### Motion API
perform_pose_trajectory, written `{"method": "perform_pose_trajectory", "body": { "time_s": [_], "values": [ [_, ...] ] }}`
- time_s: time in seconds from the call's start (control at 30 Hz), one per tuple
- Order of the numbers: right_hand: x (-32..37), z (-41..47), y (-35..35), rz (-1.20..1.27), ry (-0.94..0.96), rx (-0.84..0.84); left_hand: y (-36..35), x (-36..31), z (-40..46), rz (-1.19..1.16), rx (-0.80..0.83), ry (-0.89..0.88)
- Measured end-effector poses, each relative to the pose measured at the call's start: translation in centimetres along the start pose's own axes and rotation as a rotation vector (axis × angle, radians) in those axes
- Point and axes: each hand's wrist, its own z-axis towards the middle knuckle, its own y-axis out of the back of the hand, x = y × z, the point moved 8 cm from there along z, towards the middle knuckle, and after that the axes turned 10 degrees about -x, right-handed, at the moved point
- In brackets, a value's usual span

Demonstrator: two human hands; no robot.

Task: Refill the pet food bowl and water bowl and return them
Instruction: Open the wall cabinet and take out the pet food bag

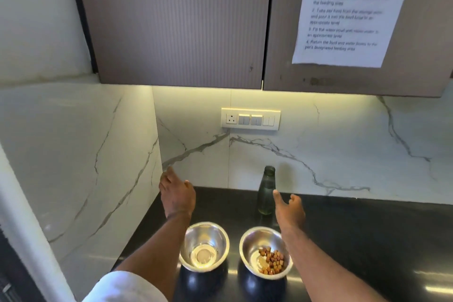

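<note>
Two steel bowls stand side by side on the black counter [367, 228]. The left bowl [204, 246] holds a little clear water. The right bowl [266, 252] holds brown kibble pieces on one side of its bottom. A dark green glass bottle [266, 191] without a cap stands upright behind the bowls, near the wall. My left hand [177, 191] hovers above the counter's back left corner, fingers apart, holding nothing. My right hand [289, 211] is raised just right of the bottle, fingers spread, its thumb tip close to the bottle's side; I cannot tell if it touches.
Marble walls close the corner at the left and behind. A switch and socket plate [250, 118] sits on the back wall. Grey upper cabinets [176, 22] hang overhead, with a printed instruction sheet [348, 12] taped to the right door.
</note>
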Motion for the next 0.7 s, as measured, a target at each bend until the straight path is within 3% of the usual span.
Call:
{"method": "perform_pose_trajectory", "body": {
  "time_s": [0.2, 0.37, 0.47, 0.7],
  "values": [
    [13.6, -0.3, -1.4, 0.231, 0.169, 0.076, 4.3, -9.2, 5.3, -0.236, -0.165, -0.177],
    [24.1, -1.6, -1.8, 0.432, 0.239, 0.13, 8.5, -16.5, 7.6, -0.25, -0.22, -0.363],
    [28.5, -1.8, -2.3, 0.542, 0.211, 0.128, 10.5, -20.1, 9.0, -0.208, -0.282, -0.491],
    [32.2, -4.5, -3.9, 0.987, -0.122, 0.35, 11.6, -23.4, 11.6, -0.099, -0.273, -0.554]
  ]
}}
